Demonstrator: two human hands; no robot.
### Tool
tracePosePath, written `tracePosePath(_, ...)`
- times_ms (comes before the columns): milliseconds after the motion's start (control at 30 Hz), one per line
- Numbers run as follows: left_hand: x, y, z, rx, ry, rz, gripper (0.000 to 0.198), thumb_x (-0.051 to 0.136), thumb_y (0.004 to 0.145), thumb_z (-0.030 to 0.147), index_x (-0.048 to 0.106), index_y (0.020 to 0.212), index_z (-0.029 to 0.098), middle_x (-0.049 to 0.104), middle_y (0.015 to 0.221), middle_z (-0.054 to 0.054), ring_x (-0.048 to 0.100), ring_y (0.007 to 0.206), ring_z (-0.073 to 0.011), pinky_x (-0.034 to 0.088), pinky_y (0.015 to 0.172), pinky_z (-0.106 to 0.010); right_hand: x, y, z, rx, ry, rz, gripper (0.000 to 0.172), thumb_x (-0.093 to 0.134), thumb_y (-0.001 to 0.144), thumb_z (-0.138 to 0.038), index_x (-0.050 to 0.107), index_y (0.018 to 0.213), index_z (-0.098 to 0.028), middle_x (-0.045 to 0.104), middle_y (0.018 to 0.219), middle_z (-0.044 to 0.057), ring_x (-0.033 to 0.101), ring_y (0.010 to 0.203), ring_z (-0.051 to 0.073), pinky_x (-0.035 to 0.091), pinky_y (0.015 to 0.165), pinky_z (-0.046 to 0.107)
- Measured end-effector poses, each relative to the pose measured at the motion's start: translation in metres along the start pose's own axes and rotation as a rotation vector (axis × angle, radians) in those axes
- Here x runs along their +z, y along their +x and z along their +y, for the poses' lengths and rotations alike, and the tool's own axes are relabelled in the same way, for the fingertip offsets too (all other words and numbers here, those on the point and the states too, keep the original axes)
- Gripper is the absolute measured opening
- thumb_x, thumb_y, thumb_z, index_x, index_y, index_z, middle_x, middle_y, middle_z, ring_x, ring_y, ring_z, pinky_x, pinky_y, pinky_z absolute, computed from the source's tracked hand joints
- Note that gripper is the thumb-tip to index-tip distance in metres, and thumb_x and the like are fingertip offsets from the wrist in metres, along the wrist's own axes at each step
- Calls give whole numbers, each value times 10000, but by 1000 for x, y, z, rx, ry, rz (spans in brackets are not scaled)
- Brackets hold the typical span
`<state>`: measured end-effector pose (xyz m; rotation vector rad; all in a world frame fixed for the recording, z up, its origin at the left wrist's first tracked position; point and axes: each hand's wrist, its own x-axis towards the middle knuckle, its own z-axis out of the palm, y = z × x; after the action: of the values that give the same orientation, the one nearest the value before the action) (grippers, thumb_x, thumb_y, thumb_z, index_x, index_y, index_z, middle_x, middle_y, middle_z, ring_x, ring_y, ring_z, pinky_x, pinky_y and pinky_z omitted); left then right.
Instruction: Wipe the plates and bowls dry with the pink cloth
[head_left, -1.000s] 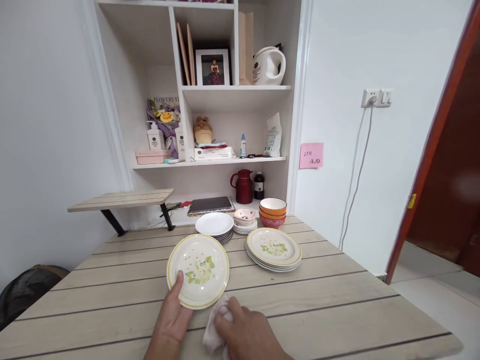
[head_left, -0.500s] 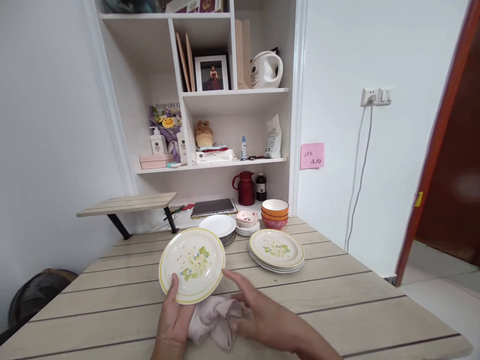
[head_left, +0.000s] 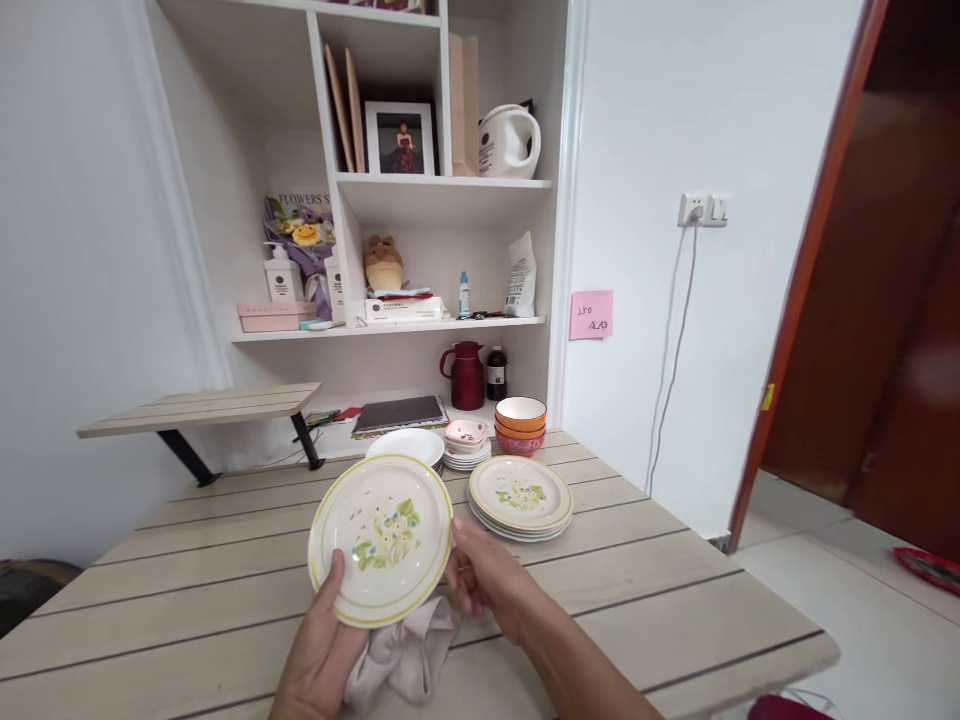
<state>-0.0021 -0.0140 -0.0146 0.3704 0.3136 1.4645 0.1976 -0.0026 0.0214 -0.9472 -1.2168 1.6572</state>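
Holding a flowered plate (head_left: pixel 381 540) up over the near part of the wooden table (head_left: pixel 637 590), tilted, with the painted face in full view; not resting on any pile. With the left hand (head_left: pixel 319 640), grasping it at the lower left rim, thumb over the front, fingers mostly out of sight behind. With the right hand (head_left: pixel 487 575), just at the right rim by a fingertip, other fingers curled; can't tell whether pinching the rim or only touching it. Not holding the cloth (head_left: pixel 409 650) in the right hand; see it crumpled on the table below the plate, beside the left hand and partly hidden there. Can't tell about contact between cloth and left hand. Farther back, see a pile of plates (head_left: pixel 523 492) with a matching flowered one on top, a stack of white plates (head_left: pixel 405 447) partly behind the held plate, small dishes (head_left: pixel 466 455) stacked, and bowls (head_left: pixel 520 425) nested, orange over red. Judge as partway: dishes already grouped by kind in four stacks, with one plate up in hand and not yet down with the others. Can't tell finished dishes from waiting ones, for lack of any visible mark. See no obvious smear on the held plate, just painted flowers and glare. Count as open, at least, this one plate.
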Motion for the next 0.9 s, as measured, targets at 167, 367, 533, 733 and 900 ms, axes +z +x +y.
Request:
tracePosePath(167, 13, -2, -13, -72, 143, 76, 614, 498, 968, 292, 282, 1529, 170, 604, 1335, -134, 535, 1279, -267, 329, 1168, -417, -3, -5, 4, -23, 1, 36, 428, 592, 779, -626, 453, 750, -222, 414, 393, -113, 204, 294, 40, 92, 316, 189)
tracePosePath(367, 41, 7, -4, -258, 302, 244, 615, 628, 879, 188, 411, 1440, 59, 685, 1219, -187, 651, 1136, -306, 526, 1000, -413, -18, -4, -11, 10, 13, 136, 230, 536, 807, -393, 443, 695, -215, 411, 380, -96, 196, 311, 41, 60, 343, 190)
tracePosePath(533, 68, 22, -11, -283, 420, 312, 420, 628, 880, 203, 565, 1288, 124, 734, 1135, -127, 706, 1028, -267, 596, 835, -353, -35, -3, -31, 56, 44, 256, 164, 499, 796, -264, 420, 663, -208, 428, 411, -85, 231, 314, 31, 76, 364, 164)
tracePosePath(733, 82, 32, -36, -348, 552, 314, 291, 608, 897, 286, 621, 1141, 130, 759, 1009, -119, 723, 865, -232, 594, 738, -337, -56, -14, -34, 111, 83, 380, 250, 473, 841, -282, 407, 613, -202, 425, 401, -65, 239, 301, 27, 98, 365, 152)
tracePosePath(900, 90, 43, -49, -390, 727, 276, 293, 637, 878, 372, 637, 1067, 149, 752, 947, -102, 686, 729, -188, 566, 717, -322, -73, -22, -38, 78, 147, 449, 334, 412, 880, -271, 375, 556, -198, 372, 377, -66, 210, 290, 24, 89, 363, 156)
